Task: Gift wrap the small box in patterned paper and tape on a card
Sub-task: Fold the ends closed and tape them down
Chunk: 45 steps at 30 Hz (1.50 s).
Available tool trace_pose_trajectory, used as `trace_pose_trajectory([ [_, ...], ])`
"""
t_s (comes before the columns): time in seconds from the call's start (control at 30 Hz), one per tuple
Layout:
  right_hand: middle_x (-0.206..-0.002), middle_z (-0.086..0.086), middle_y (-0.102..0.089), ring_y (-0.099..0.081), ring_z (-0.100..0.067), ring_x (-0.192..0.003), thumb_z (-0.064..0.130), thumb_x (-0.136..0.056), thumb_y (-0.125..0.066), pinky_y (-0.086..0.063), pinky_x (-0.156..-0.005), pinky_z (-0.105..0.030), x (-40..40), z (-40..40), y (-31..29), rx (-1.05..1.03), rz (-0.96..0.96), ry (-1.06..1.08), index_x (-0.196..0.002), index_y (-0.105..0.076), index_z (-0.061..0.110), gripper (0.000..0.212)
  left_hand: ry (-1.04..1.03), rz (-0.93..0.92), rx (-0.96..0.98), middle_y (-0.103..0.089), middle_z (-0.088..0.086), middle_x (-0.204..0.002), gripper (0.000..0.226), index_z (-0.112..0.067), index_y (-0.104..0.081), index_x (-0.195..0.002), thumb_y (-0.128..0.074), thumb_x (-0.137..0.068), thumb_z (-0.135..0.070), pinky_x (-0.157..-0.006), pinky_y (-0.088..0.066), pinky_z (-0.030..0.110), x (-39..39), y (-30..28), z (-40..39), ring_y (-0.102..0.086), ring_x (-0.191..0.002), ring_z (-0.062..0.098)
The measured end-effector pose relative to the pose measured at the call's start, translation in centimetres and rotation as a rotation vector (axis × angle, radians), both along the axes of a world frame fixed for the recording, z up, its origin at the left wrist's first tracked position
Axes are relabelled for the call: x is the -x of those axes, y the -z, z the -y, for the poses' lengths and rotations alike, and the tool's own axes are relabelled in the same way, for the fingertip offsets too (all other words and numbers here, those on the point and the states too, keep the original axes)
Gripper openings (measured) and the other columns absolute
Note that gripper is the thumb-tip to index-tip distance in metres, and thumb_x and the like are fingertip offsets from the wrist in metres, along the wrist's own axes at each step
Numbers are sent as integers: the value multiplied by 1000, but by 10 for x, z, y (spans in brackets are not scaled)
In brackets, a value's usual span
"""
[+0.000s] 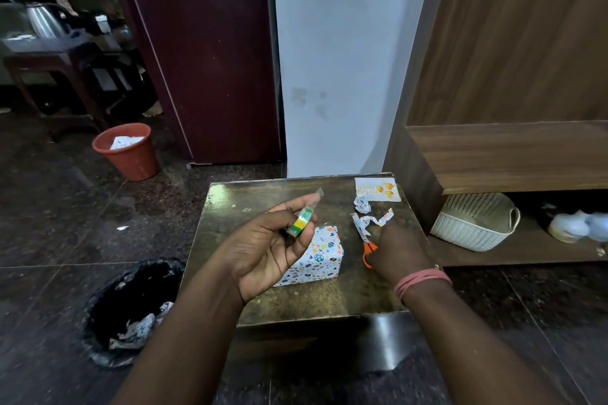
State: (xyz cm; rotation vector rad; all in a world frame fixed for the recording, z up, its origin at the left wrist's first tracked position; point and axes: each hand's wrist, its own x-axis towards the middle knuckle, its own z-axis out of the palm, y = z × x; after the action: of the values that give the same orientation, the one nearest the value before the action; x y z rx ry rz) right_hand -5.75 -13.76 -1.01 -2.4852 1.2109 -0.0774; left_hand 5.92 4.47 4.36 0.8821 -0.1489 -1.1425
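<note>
**A small table, a wrapped box, and a dim room**

Closest to us, on the dark shiny floor (59, 240), a black bin (131, 309) stands by the left arm, with crumpled paper inside.

Next comes the low table (296, 299). Its top is brown, speckled and glossy, and light shines off the far left corner. The box (316, 256) sits near the middle of it, already wrapped in white paper with little coloured shapes.

The left hand (266, 246) is raised above the table, in front of the box. Its curled fingers hold a green tape roll (300, 223), and a clear strip of tape sticks up from the roll past the fingertip.

The right hand (398, 250) is down on the table to the right of the box, at the orange scissors (369, 251). Its back faces us, so I cannot tell how the fingers lie. Pink bands (422, 281) circle the wrist.

Just past that hand lie paper scraps (370, 219). The card (378, 189) lies flat at the far right corner.

To the right, a white basket (473, 223) sits under a wooden shelf (506, 154). Farther left on the floor stands an orange bucket (126, 151) with paper in it. Behind are a dark red door (204, 52), a white wall (345, 52), and a kettle (44, 21) on a table at far left.
</note>
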Motion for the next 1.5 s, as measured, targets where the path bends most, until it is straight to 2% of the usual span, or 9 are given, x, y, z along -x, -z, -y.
trace_pose_trajectory([
  [0.23, -118, -12, -70, -65, -29, -107, 15, -88, -68, -47, -83, -25, -3, -8, -7, -65, -11, 2, -116, -71, 13, 28, -10, -54, 16, -64, 12, -92, 41, -5, -73, -124, -44, -97, 6, -66, -62, 20, -5, 2, -2, -65, -77, 9],
  [0.33, -75, -8, -64, -55, -18, -59, 25, -78, -75, -38, -54, -22, -3, 1, -17, -384, 17, 30, -81, -70, 15, 12, -8, -78, 34, -64, 12, -92, 41, -4, -72, -126, -45, -96, 6, -67, -62, 20, -7, 2, -2, -64, -77, 9],
  [0.4, -57, -4, -48, -36, -13, -43, 28, -76, -72, -27, -45, -20, 1, 10, -25, -663, 81, 58, -62, -60, 15, 23, -8, -99, 54, -63, 12, -92, 41, -3, -72, -126, -47, -94, 5, -68, -62, 19, -9, 2, -3, -63, -79, 9],
  [0.47, -57, -1, -48, -36, -11, -45, 19, -85, -69, -28, -42, -20, 7, 14, -35, -975, 159, 40, -63, -59, 12, 25, -17, -123, 70, -62, 12, -93, 40, -1, -71, -126, -47, -94, 3, -66, -61, 19, -11, 2, -3, -64, -76, 9],
  [0.53, -71, -6, -61, -52, -12, -55, 13, -85, -71, -45, -46, -21, 14, 13, -49, -1247, 268, -21, -74, -66, 6, 14, -27, -143, 78, -61, 12, -93, 40, 0, -71, -126, -47, -94, 3, -65, -61, 19, -12, 3, -3, -65, -72, 9],
  [0.63, -93, -21, -68, -65, -14, -62, 10, -81, -69, -57, -55, -21, 18, 15, -59, -1477, 391, -126, -88, -69, -4, 15, -31, -174, 95, -61, 13, -94, 39, 1, -71, -124, -48, -93, 4, -64, -61, 19, -11, 4, -1, -66, -72, 10],
  [0.83, -89, -16, -67, -65, -11, -62, 9, -91, -69, -56, -54, -18, 15, 12, -56, -1557, 340, -335, -87, -71, -3, 13, -49, -202, 101, -60, 13, -94, 41, 5, -70, -123, -52, -87, 4, -64, -61, 19, -10, 4, 0, -66, -72, 10],
  [1.0, -88, -17, -65, -68, -15, -62, 27, -71, -92, -56, -52, -21, 13, 9, -50, -1625, 315, -481, -89, -68, -5, 43, -54, -245, 106, -60, 14, -93, 40, 6, -71, -122, -52, -87, 5, -62, -61, 20, -11, 3, 0, -67, -71, 11],
  [1.5, -108, -25, -59, -70, -24, -80, 26, -86, -80, -61, -68, -29, 8, 8, -42, -1740, 277, -612, -108, -61, -9, 45, -67, -300, 144, -61, 17, -95, 39, 11, -68, -122, -52, -87, 5, -67, -62, 19, -12, 0, -4, -62, -85, 11],
])
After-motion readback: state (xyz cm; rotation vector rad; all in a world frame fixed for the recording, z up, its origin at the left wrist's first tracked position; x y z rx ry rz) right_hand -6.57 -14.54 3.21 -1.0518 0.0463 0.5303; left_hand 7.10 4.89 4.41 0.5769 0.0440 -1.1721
